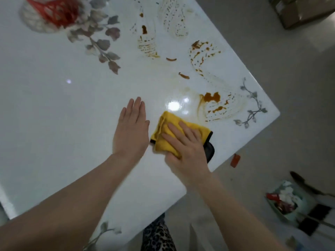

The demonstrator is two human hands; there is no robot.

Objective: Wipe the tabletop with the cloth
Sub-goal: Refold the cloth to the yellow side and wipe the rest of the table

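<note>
While the right hand [183,142] presses flat fingers on the folded yellow cloth [165,134] near the table's [54,124] right edge, the left hand [131,129] lies open beside it. Best pushed far-right, through the orange stains [211,97], under steady pressure.

Grey floor [272,69] with a cardboard box [301,11] far right and a full bin [284,203] nearer.

I see a glossy white bench [54,109] printed with grey leaf sprigs. Brown-orange sauce smears [211,97] streak it from twelve to three o'clock. A folded yellow cloth [163,134] lies near centre, a flat left hand [131,130] just beside it. A blurred red basket [52,13] sits at eleven o'clock.
</note>
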